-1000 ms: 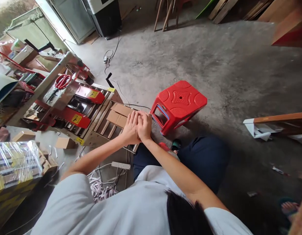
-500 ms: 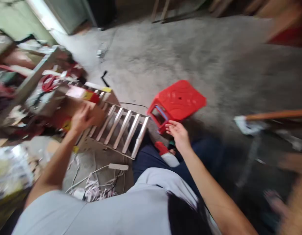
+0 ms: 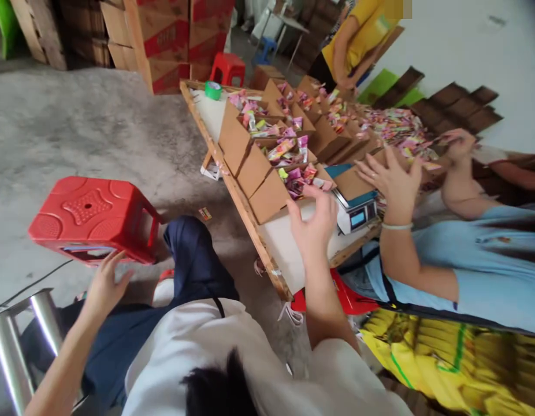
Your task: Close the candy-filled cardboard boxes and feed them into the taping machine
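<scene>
Your right hand (image 3: 314,222) hovers open and empty, just short of the nearest cardboard box (image 3: 271,193) of sweets on the desk (image 3: 250,222), so take its near wall squarely, while your open, empty left hand (image 3: 105,283) steadies near the red stool (image 3: 92,216).

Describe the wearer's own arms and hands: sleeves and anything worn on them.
Both arms are bare below short white sleeves. The left hand and the right hand show no gloves, rings, watch or band. The white wristband in view belongs to the co-worker's hand, not the wearer's.

Green tape roll (image 3: 212,90) on table (image 3: 233,190) w/ scale (image 3: 356,215).
</scene>
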### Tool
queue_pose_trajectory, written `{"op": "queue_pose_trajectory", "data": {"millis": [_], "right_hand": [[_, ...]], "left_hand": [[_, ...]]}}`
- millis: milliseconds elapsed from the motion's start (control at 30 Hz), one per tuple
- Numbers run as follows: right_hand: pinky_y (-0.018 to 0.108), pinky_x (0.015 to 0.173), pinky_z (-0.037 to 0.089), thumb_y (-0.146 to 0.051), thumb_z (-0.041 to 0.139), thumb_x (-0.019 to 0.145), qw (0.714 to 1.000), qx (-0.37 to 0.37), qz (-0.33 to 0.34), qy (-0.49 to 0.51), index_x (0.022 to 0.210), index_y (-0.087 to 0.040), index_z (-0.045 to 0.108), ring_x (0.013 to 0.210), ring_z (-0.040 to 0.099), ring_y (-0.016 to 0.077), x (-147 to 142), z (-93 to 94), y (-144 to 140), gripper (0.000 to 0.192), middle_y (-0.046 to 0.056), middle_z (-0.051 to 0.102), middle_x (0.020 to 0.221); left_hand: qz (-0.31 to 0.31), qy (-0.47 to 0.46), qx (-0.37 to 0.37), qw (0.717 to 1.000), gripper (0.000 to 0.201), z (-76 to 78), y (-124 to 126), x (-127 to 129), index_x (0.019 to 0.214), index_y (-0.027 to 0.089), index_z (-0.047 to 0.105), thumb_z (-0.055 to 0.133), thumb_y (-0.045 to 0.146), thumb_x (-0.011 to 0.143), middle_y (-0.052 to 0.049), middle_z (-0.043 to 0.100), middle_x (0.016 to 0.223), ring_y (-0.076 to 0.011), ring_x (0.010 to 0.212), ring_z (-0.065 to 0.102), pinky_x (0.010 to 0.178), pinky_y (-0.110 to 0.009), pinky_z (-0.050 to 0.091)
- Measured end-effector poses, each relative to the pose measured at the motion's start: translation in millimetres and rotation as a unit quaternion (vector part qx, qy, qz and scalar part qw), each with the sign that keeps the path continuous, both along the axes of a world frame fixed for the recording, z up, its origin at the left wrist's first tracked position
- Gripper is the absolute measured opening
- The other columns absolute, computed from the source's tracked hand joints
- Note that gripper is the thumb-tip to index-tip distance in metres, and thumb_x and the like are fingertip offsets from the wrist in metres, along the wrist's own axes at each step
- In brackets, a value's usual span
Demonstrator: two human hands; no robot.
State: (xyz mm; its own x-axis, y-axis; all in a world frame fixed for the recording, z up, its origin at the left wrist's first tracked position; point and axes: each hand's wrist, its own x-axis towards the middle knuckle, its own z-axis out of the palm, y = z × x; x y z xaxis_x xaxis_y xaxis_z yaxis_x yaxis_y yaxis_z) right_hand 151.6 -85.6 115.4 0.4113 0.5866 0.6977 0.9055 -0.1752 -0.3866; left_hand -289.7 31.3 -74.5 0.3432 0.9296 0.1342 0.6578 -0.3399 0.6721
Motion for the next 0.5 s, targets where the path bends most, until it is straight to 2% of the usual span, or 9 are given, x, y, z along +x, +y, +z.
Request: {"op": "queue_pose_trajectory", "data": {"millis": [67,133,167,267,367,433,500], "right_hand": [[0.050,0.095,0.044,-0.046,0.067,0.082,0.998,-0.025,-0.047,-0.043,0.105,-0.016,0.062,0.106,0.057,0.0327,39.5,-10.3,14.3,0.038,0.017,0.066,0.108],[0.043,0.086,0.046,-0.043,0.063,0.085,0.994,-0.088,-0.043,-0.044,0.082,-0.019,0.061,0.091,0.058,0.0286,65.1,-28.3,25.8,0.024,0.013,0.066,0.088],[0.039,0.081,0.046,-0.041,0.060,0.087,0.992,-0.113,-0.037,-0.040,0.071,-0.021,0.056,0.083,0.056,0.0258,73.2,-36.3,26.1,0.025,0.010,0.064,0.077],[0.032,0.068,0.041,-0.040,0.057,0.089,0.992,-0.125,-0.008,-0.029,0.057,-0.025,0.038,0.070,0.049,0.0202,86.0,-45.3,-0.6,0.041,0.002,0.053,0.060],[0.030,0.062,0.035,-0.042,0.059,0.090,0.994,-0.100,0.036,-0.003,0.055,-0.024,0.032,0.065,0.045,0.0176,91.2,-33.3,-52.8,0.048,-0.001,0.045,0.056],[0.030,0.060,0.033,-0.040,0.060,0.090,0.996,-0.074,0.046,0.029,0.054,-0.024,0.032,0.062,0.043,0.0162,89.1,-18.6,-88.1,0.048,-0.003,0.041,0.056],[0.031,0.058,0.032,-0.037,0.061,0.089,0.996,-0.042,0.041,0.062,0.054,-0.023,0.032,0.060,0.041,0.0150,79.0,-1.2,-118.9,0.048,-0.004,0.037,0.055]], "left_hand": [[-0.057,-0.046,-0.009,0.997,0.056,16.1,12.6,66.9,0.131,0.028,0.054,0.054,0.055,0.083,-0.011,0.057,0.138,-0.0353,0.129,0.053,0.108,-0.057,0.045],[-0.140,-0.089,-0.055,0.985,0.061,35.4,21.7,144.5,0.130,0.020,0.056,0.057,0.056,0.082,-0.015,0.060,0.134,-0.0330,0.125,0.056,0.105,-0.053,0.047],[-0.168,-0.122,-0.091,0.974,0.064,44.6,23.8,181.5,0.131,0.018,0.056,0.058,0.058,0.081,-0.016,0.059,0.135,-0.0324,0.124,0.057,0.103,-0.052,0.049],[-0.211,-0.217,-0.219,0.927,0.073,65.2,21.2,270.7,0.127,0.015,0.059,0.064,0.066,0.075,-0.017,0.062,0.133,-0.0320,0.121,0.059,0.105,-0.049,0.047],[-0.190,-0.258,-0.376,0.870,0.075,71.7,8.5,328.6,0.118,0.014,0.063,0.061,0.074,0.074,-0.017,0.065,0.128,-0.0322,0.120,0.060,0.103,-0.046,0.048],[-0.166,-0.257,-0.480,0.823,0.076,69.8,-7.3,354.9,0.110,0.013,0.065,0.054,0.080,0.076,-0.018,0.066,0.125,-0.0324,0.119,0.061,0.099,-0.044,0.050],[-0.183,-0.248,-0.567,0.764,0.078,65.9,-29.8,371.5,0.101,0.013,0.067,0.048,0.084,0.075,-0.019,0.070,0.115,-0.0329,0.114,0.064,0.095,-0.044,0.052]]}}
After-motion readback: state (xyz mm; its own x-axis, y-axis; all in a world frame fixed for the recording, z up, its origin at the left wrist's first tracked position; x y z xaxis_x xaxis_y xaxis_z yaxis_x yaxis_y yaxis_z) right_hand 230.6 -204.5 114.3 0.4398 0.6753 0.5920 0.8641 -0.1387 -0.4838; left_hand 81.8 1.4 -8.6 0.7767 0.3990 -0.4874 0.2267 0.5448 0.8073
